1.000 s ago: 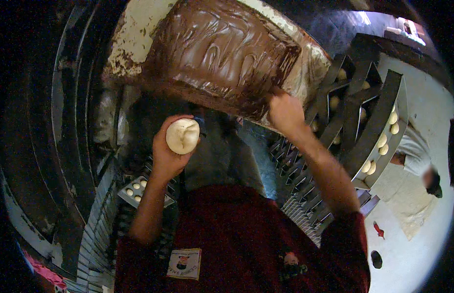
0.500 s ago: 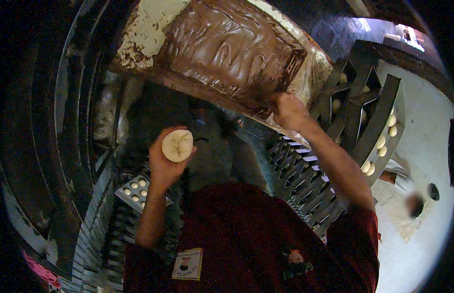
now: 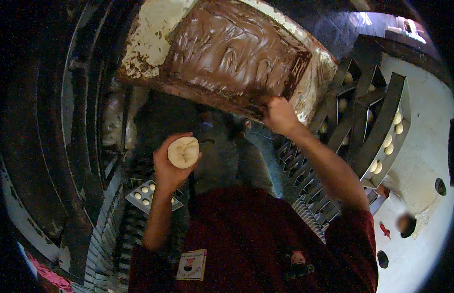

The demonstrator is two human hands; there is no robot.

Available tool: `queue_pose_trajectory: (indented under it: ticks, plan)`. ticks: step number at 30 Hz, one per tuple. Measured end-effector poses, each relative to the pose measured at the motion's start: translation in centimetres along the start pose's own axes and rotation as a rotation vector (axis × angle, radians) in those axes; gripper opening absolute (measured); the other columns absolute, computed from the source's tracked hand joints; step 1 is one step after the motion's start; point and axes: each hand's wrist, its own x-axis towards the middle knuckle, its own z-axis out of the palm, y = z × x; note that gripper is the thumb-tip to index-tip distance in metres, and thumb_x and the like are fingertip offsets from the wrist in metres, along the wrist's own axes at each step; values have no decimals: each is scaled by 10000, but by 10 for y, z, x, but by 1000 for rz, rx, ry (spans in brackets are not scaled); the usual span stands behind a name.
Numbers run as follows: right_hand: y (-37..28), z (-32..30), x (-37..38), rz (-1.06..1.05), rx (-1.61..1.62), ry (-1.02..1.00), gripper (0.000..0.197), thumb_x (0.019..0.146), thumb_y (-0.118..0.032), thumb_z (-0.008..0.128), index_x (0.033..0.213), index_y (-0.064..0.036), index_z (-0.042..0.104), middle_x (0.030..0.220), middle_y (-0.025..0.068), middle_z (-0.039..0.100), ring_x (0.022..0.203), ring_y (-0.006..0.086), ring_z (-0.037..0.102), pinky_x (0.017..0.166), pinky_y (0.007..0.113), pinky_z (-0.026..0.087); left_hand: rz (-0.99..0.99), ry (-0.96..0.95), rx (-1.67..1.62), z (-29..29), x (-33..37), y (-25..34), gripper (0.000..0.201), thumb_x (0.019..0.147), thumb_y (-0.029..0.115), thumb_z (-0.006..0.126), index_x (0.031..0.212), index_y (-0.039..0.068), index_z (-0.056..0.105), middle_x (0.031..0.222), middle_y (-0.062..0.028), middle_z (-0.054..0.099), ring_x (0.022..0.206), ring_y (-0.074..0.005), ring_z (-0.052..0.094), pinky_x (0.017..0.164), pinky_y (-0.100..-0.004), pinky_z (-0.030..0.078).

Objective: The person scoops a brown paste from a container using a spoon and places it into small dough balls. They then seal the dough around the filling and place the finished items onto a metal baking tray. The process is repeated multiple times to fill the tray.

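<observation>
My left hand (image 3: 164,168) is wrapped round a pale, flattened round of dough (image 3: 183,152), whose creased face is turned up. Beyond it lies a wide, shallow bed of glossy brown chocolate-like paste (image 3: 232,53), swirled on top, on a worn cream-coloured board (image 3: 146,46) with brown smears. At the near right edge of the paste, my right hand (image 3: 281,116) is closed, with the fingers curled under toward it. Whatever those fingers hold is dark and blends with the paste, so I cannot make it out.
To the right stand stacked dark metal trays (image 3: 378,127) with several dough balls (image 3: 388,141). A small tray of dough balls (image 3: 148,193) sits low on the left, above slatted racks. Another person (image 3: 408,222) is at the far right. Dark curved shelving (image 3: 80,122) lines the left.
My right hand has shifted left along the near edge of the paste. My left hand still holds the dough round. The whole view has moved slightly, and the person at right has shifted position.
</observation>
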Motion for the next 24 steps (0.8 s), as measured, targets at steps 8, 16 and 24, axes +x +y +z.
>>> queue_pose_trajectory:
  ticks: [8, 16, 24]
  plan:
    - [-116, -32, -43, -451, 770, 369, 114, 942, -82, 700, 1035, -27, 735, 1005, 159, 735, 936, 302, 713, 854, 397, 554, 58, 106, -150, 1, 32, 41, 476, 748, -5, 856, 1170, 32, 639, 1113, -75, 677, 1026, -153, 658, 930, -313, 538]
    - [-100, -39, -87, -641, 231, 823, 157, 837, 115, 703, 963, 23, 682, 1009, 187, 673, 878, 312, 656, 789, 376, 529, 162, 54, -365, 26, 36, 124, 510, 737, -34, 854, 1203, 6, 649, 1161, -102, 714, 1075, -174, 683, 955, -330, 550]
    - [124, 107, -46, -5, 219, 1166, 111, 918, 4, 701, 1022, 10, 664, 1034, 150, 654, 940, 291, 638, 874, 380, 505, 347, 16, -162, 52, 37, 100, 516, 669, 1, 904, 1142, 36, 700, 1148, -124, 694, 1094, -230, 681, 939, -355, 554]
